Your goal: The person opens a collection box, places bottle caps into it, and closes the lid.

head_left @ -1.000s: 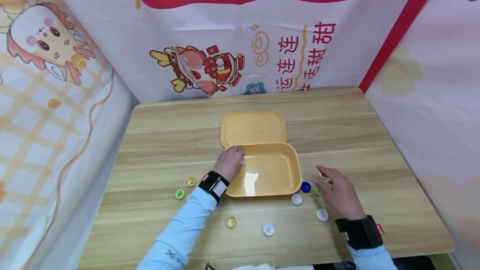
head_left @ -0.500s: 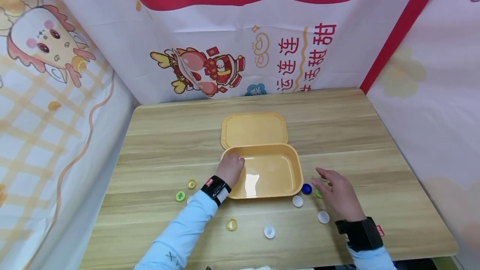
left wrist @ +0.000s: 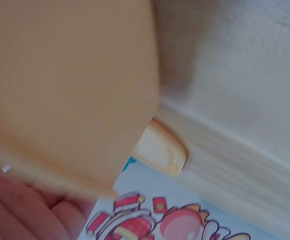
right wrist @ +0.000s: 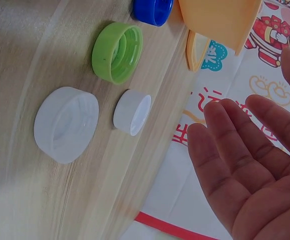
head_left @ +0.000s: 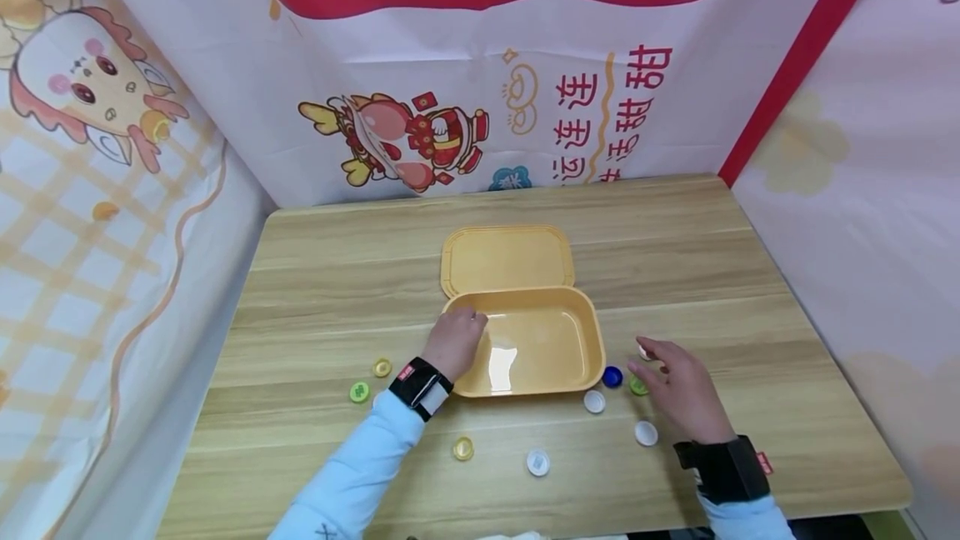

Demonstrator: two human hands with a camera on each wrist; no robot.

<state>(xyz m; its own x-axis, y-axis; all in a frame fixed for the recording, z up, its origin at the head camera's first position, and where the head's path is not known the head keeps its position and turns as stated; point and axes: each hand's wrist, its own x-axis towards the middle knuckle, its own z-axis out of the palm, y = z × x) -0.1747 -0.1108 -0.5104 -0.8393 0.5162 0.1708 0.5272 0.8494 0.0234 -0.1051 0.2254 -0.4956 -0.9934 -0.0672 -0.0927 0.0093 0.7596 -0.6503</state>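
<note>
Drawn slightly toward me since earlier, my left hand [head_left: 453, 342] over the left rim of the yellow box [head_left: 543, 340], fingertips hidden, its hold I can't tell, my right hand [head_left: 681, 386] spread wide near the green cap [head_left: 638, 387], box midway between side edges of the desk [head_left: 322, 273].

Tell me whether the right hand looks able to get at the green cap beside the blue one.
Probably yes: the right hand is open and close by, and nothing covers the green cap. The blue cap and a small white cap lie near it, but seem to leave room.
</note>
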